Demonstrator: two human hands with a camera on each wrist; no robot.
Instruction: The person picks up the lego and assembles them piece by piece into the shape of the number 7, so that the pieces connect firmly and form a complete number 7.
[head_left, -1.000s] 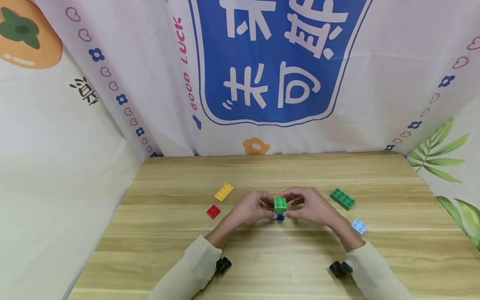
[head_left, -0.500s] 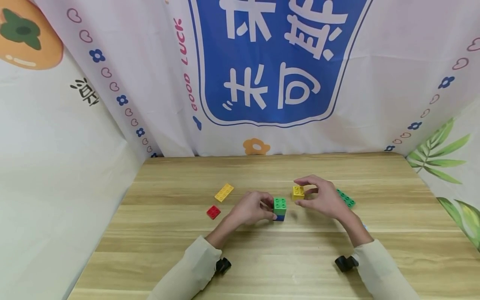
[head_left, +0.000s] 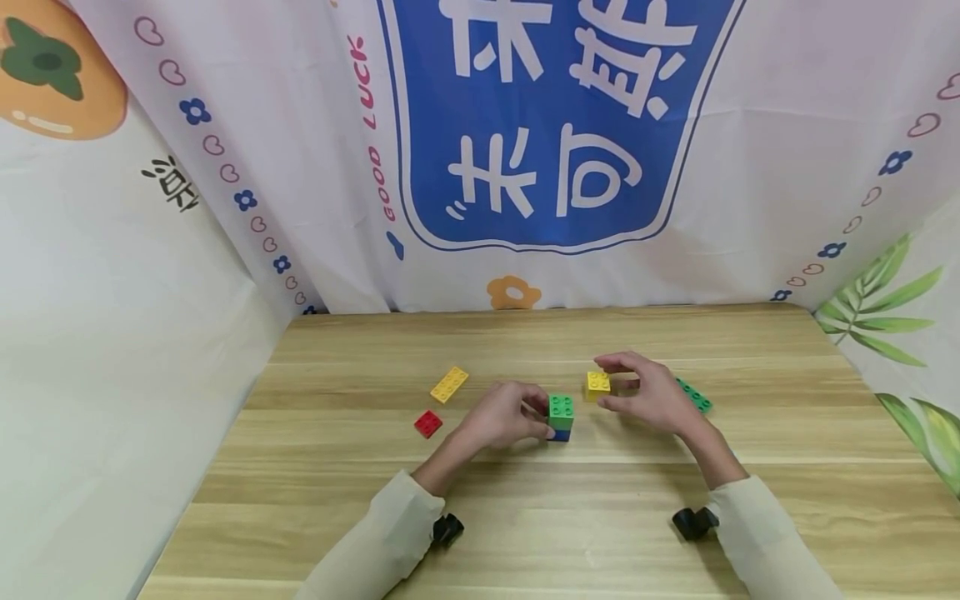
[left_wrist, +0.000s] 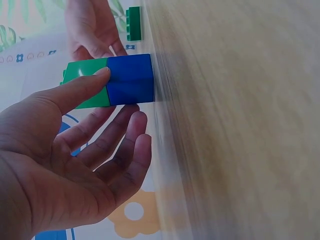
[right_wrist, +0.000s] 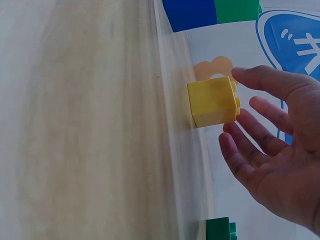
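A bright green brick sits on top of a blue brick, forming a small upright stack on the wooden table. My left hand pinches this stack from its left side, and the left wrist view has the thumb lying across the seam between the two bricks. To the right of the stack stands a yellow brick. Close by it is my right hand, with fingers spread and relaxed; in the right wrist view the thumb and fingers are near the studded top of the yellow brick, apparently not gripping it.
On the left lie a flat yellow plate and a small red plate. A dark green brick is partly hidden behind my right hand. A printed curtain hangs along the table's back edge.
My right hand has left the stack and moved right to the yellow brick, uncovering it, then drawn slightly back. My left hand stays on the stack. The light blue brick is now covered by the right forearm.
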